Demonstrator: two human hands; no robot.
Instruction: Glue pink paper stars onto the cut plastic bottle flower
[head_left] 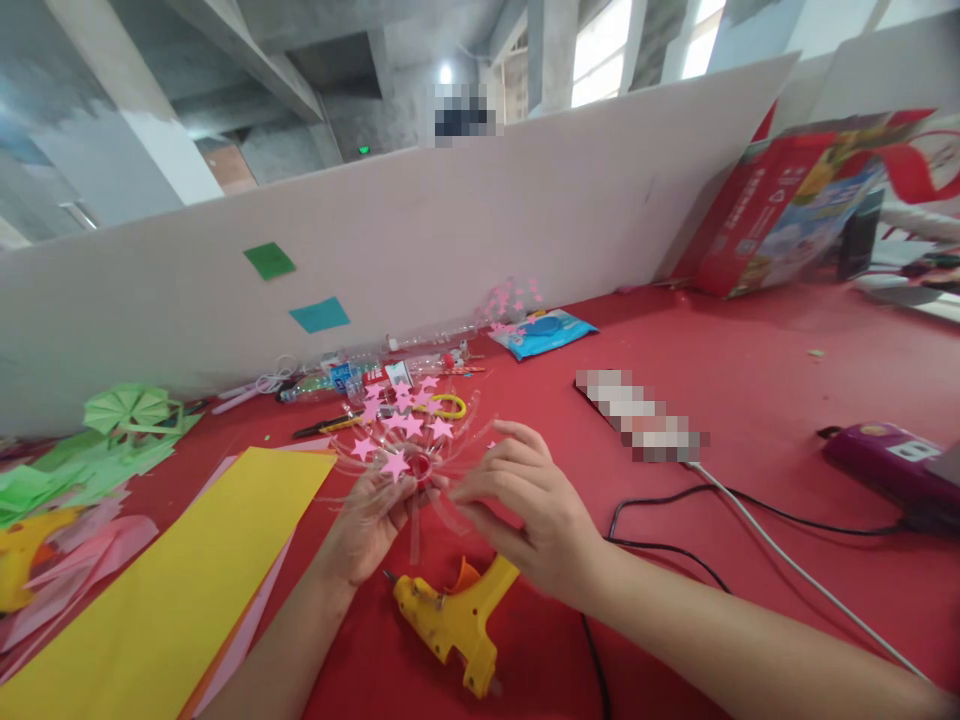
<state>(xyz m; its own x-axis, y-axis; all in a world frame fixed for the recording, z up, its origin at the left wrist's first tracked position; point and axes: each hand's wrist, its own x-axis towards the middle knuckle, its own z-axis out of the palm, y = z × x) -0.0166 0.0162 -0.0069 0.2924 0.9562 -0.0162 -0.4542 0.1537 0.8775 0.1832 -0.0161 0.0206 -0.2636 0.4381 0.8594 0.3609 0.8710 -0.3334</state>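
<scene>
My left hand (373, 520) is closed around the base of a clear plastic bottle piece (421, 468), cut into strips that fan outward. Pink paper stars (412, 426) are stuck on many strips, mostly on the upper left. My right hand (529, 505) hovers at the piece's right side, fingers bent and apart, with the thumb and index tips close to the strips. Nothing shows between them. Below both hands a yellow glue gun (450, 615) lies on the red table, its nozzle pointing left.
Yellow paper (172, 560) and green paper scraps (131, 420) lie left. Scissors (450, 406), plastic bottles (330, 385) and a blue packet (551, 332) are behind. A phone (637, 415) with a white cable, a purple tool (885, 465) and a red box (772, 215) are right.
</scene>
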